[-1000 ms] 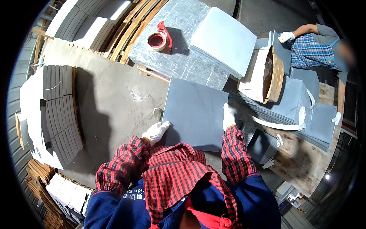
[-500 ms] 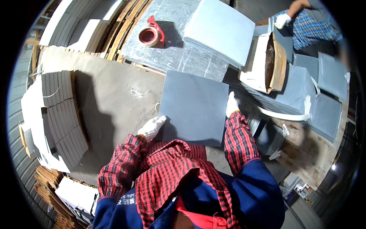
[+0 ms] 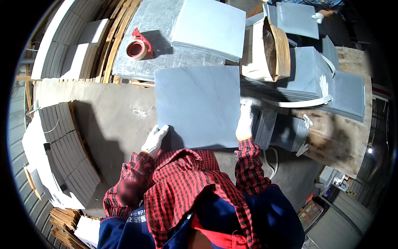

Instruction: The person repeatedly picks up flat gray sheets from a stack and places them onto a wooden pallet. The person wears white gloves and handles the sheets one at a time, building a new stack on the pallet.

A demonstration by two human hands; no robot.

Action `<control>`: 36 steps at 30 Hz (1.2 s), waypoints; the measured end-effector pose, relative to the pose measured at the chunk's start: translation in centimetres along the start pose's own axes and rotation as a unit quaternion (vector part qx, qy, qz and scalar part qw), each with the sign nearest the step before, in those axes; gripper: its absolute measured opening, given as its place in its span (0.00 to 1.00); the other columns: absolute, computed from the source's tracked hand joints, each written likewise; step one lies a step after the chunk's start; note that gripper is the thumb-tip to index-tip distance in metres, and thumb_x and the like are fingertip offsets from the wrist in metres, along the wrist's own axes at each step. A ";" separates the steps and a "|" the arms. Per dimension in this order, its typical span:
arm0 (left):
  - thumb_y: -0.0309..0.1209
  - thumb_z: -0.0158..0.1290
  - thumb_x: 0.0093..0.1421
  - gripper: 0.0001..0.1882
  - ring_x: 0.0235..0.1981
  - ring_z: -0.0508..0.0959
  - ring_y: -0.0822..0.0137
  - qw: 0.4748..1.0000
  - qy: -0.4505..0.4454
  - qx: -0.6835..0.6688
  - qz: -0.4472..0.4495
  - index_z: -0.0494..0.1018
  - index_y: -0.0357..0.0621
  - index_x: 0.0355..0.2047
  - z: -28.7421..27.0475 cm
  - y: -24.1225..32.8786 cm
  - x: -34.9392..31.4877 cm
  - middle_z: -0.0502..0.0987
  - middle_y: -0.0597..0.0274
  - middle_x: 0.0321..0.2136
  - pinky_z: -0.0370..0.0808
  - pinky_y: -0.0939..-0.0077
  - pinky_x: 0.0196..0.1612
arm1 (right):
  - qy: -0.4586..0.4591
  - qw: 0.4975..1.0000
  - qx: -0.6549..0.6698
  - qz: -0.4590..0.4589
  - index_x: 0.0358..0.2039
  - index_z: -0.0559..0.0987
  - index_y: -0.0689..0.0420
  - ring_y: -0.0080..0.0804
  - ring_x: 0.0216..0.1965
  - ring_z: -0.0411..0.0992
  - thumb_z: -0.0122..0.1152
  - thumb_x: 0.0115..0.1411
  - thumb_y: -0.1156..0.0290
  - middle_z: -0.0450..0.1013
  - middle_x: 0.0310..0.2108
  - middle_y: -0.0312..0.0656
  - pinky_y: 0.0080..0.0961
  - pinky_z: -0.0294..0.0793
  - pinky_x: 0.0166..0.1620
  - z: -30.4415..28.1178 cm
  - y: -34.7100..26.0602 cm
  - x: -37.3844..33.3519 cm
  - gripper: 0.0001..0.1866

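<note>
A large square grey stone tile [image 3: 198, 106] is held flat in front of my body, between my two white-gloved hands. My left hand [image 3: 154, 141] grips its near left corner, thumb lying on the top face. Along the right edge, my right hand [image 3: 245, 120] is closed on the tile, its fingertips partly hidden. Beyond the tile's far edge stands a grey-topped table [image 3: 166, 62], bearing a stack of pale tiles [image 3: 209, 27] and a red tape dispenser [image 3: 139, 46].
An opened carton [image 3: 259, 50] and stacked grey tiles [image 3: 309, 68] stand at the right, on a wooden surface [image 3: 331, 145] with loose white gloves [image 3: 302, 150]. Palletised white slabs [image 3: 62, 153] line the left. At the far right, a co-worker's gloved hand [image 3: 318, 17] touches a tile.
My view has turned rightward, so the table and tape dispenser sit further left. The tile stays in both hands and appears slightly larger. The co-worker's hand is now at an upright grey tile.
</note>
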State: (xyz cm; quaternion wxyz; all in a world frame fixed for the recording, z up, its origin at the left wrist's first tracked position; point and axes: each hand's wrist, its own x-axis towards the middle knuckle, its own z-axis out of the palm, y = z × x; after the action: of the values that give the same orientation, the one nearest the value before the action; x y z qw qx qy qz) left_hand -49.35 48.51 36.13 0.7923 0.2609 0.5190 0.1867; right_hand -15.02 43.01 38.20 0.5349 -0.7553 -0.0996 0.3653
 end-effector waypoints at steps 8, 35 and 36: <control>0.26 0.53 0.61 0.27 0.57 0.68 0.63 0.989 -0.025 -0.121 0.081 0.63 0.36 0.60 1.7 2.6 -0.9 0.71 0.56 0.55 0.61 0.67 0.63 | -0.079 0.990 0.043 -0.109 0.61 0.66 0.71 0.34 0.59 0.65 0.26 0.69 0.33 0.67 0.60 0.50 0.31 0.60 0.64 1.7 -8.2 0.3 0.48; 0.22 0.49 0.49 0.28 0.50 0.69 0.61 0.973 -0.058 -0.211 0.068 0.66 0.35 0.54 0.2 0.7 -1.0 0.72 0.57 0.46 0.64 0.66 0.59 | -0.116 0.955 -0.108 -0.249 0.43 0.78 0.70 0.17 0.34 0.69 0.54 0.69 0.65 0.78 0.32 0.37 0.23 0.70 0.38 4.0 -15.7 -8.7 0.17; 0.23 0.49 0.49 0.28 0.50 0.69 0.61 0.973 -0.057 -0.213 0.067 0.66 0.35 0.54 0.4 0.9 -1.2 0.72 0.57 0.46 0.63 0.65 0.59 | -0.116 0.951 -0.122 -0.260 0.43 0.78 0.70 0.19 0.33 0.70 0.53 0.70 0.66 0.78 0.32 0.39 0.25 0.70 0.37 3.7 -15.2 -8.3 0.16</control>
State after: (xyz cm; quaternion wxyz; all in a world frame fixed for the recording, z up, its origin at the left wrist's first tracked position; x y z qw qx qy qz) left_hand -49.43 48.49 37.69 0.8435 0.1304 0.4026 0.3306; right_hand -19.68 47.47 54.71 0.5002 -0.7153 -0.3970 0.2837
